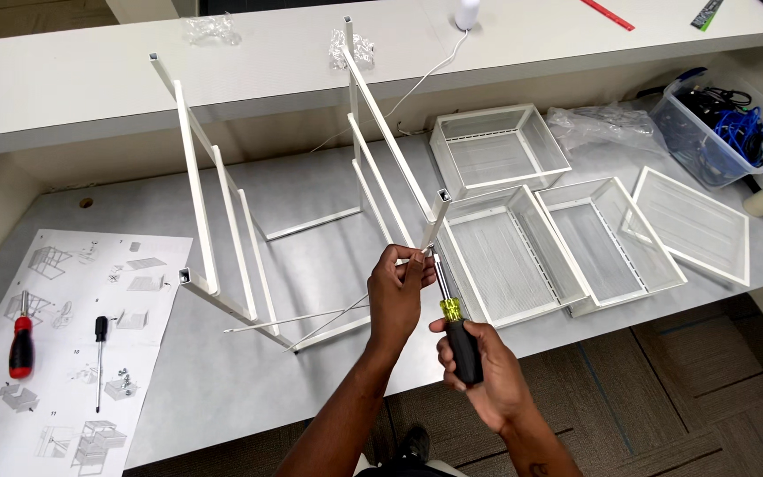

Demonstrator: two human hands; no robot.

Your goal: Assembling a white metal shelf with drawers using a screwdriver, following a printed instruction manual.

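Observation:
A white metal rack frame point(222, 221) stands on the grey desk point(328, 256), with two ladder-like sides joined by thin cross rods. My left hand point(396, 291) pinches the lower end of the frame's right front leg point(435, 221). My right hand point(479, 371) grips the black handle of a screwdriver point(449, 311) with a yellow collar; its tip points up at the spot my left fingers hold. Whether a screw sits there is hidden by the fingers.
Several white wire baskets point(505, 252) lie at the right of the desk. An instruction sheet point(72, 353) at left carries a red-handled screwdriver point(21, 344) and a thin black one point(100, 353). A plastic bin of cables point(721, 132) stands far right. A raised shelf point(72, 79) runs behind.

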